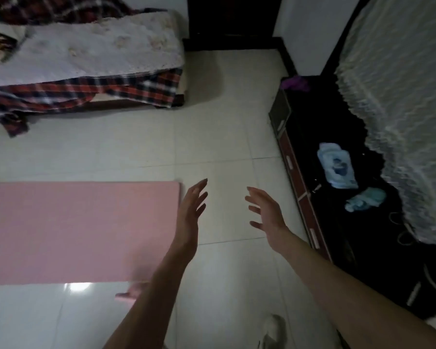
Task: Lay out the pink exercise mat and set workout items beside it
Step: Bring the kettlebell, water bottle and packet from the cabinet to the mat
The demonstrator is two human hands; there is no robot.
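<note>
1. The pink exercise mat [78, 230] lies flat and unrolled on the pale tiled floor [227, 137], running off the left edge of the view; its right end stops just left of the left hand.
2. The near right corner of the mat is blurred, and a small pink piece [127, 294] shows on the tiles just below it; I cannot tell whether it is a curled corner or something separate.
3. The left hand [190, 217] is raised over the floor at the mat's right end, fingers spread and straight, holding nothing. Its forearm crosses over the mat's near right corner.
4. The right hand [267, 212] is held beside it, a little apart, palm turned inward, fingers loosely spread and empty.
5. Both hands are above bare tiles, between the mat and the dark low cabinet [312, 217] on the right.
6. On the cabinet's glossy black top lie a light blue folded cloth [336, 166] and, just beyond it toward the near side, a smaller teal bundle [365, 199]. A purple item [295, 83] sits at the far end.
7. A white lace cover [400, 109] hangs down over the right part of the cabinet.
8. At the upper left stands a bed [98, 54] with a pale quilted cover and a red plaid blanket [86, 94] hanging off its edge toward the floor.
9. A light-coloured shoe [273, 331] shows at the bottom edge, on the tiles.
</note>
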